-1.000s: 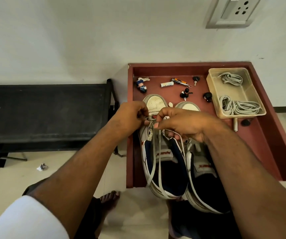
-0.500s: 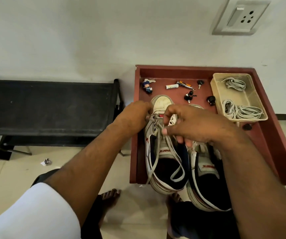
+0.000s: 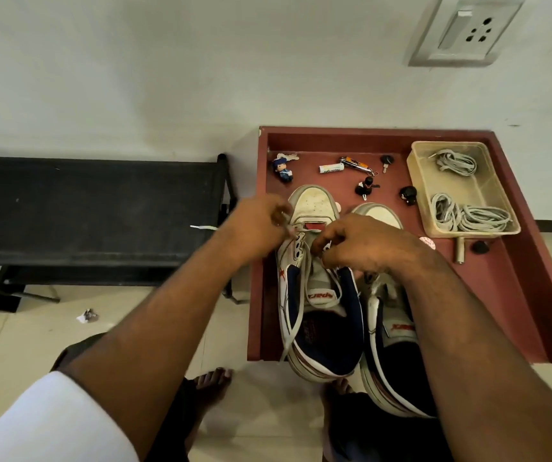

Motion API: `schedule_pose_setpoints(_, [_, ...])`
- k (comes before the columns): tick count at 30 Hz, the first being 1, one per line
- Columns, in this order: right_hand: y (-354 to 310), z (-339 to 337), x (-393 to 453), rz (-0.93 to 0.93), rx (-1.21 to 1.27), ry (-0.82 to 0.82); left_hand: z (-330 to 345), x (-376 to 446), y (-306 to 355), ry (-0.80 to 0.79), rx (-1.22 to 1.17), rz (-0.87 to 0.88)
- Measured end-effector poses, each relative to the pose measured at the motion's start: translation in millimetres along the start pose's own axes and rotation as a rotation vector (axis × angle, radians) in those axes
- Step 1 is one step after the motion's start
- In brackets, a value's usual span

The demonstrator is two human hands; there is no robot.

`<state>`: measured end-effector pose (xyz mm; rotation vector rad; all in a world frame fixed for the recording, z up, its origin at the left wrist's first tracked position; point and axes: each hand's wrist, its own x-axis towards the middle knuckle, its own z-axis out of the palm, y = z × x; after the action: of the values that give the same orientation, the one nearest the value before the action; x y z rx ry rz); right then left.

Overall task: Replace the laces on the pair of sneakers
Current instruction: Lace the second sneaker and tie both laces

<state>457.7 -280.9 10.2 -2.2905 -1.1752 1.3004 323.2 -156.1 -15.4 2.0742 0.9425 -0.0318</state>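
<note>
Left hand (image 3: 261, 225) pinches grey lace (image 3: 296, 305) at left sneaker (image 3: 321, 295); right hand (image 3: 364, 245) fingers curled on same lace; right sneaker (image 3: 391, 328) beside it.

Both hands (image 3: 301, 235) on sneaker (image 3: 317, 295) lace (image 3: 296, 308)

Both hands, left hand (image 3: 256, 225) and right hand (image 3: 364, 243), reach forward, fingers curled.

Counted: two sneakers (image 3: 317, 285) (image 3: 391, 328), two lace bundles (image 3: 454, 163) (image 3: 467, 216) in one tub (image 3: 417, 181), two hands (image 3: 254, 228) (image 3: 364, 245), one tray (image 3: 517, 295).
</note>
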Motion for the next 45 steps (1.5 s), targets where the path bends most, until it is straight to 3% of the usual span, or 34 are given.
schedule_pose_setpoints(5, [7, 2, 6, -0.05, 0.01, 0.073, 0, 6, -8, 0.008, 0.1, -0.052])
schedule_pose_setpoints(6, [7, 2, 7, -0.069, -0.007, 0.078, -11, 8, -14, 0.089, 0.078, -0.078])
schedule_pose_setpoints(9, [4, -1, 7, -0.125, -0.112, 0.106, -58, 9, -33, 0.56, 0.06, -0.265])
schedule_pose_setpoints(11, [0, -3, 5, -0.121, -0.147, 0.072, -63, 5, -37, 0.689, 0.166, -0.291])
schedule_pose_setpoints(12, [-2, -4, 3, -0.111, -0.15, 0.043, -54, 4, -31, 0.642, 0.173, -0.226])
schedule_pose_setpoints(14, [-9, -2, 1, -0.093, -0.172, -0.005, -27, 1, -10, 0.383, 0.032, -0.064])
schedule_pose_setpoints(16, [-17, 7, -1, -0.101, -0.265, -0.001, -1, 4, 6, 0.07, -0.091, -0.065])
schedule_pose_setpoints(17, [-22, 12, -3, -0.105, -0.342, 0.022, 8, 6, 9, 0.004, -0.06, -0.079])
schedule_pose_setpoints(22, [-32, 31, -7, -0.079, -0.582, 0.146, -2, 8, 4, -0.002, 0.0, -0.126])
schedule_pose_setpoints(26, [-34, 34, -4, -0.065, -0.549, 0.088, -49, 7, -15, 0.335, 0.167, -0.232])
schedule_pose_setpoints(29, [-28, 26, -1, -0.046, -0.381, -0.007, -36, 0, -6, 0.217, 0.221, -0.18])
schedule_pose_setpoints(32, [-18, 11, -2, 0.036, 0.019, -0.008, -1, -4, 9, 0.021, -0.019, -0.111])
schedule_pose_setpoints(36, [1, -2, -4, 0.067, 0.701, -0.054, 6, 4, 3, 0.011, 0.019, -0.106])
schedule_pose_setpoints(40, [12, -7, -1, 0.067, 1.147, -0.067, 2, 9, 1, 0.042, 0.006, -0.125])
schedule_pose_setpoints(42, [14, -12, -4, 0.053, 1.263, -0.105, -1, 12, -1, 0.07, 0.089, -0.149])
schedule_pose_setpoints(45, [20, -24, -12, 0.013, 1.171, -0.05, -6, 11, -1, 0.08, 0.124, -0.154])
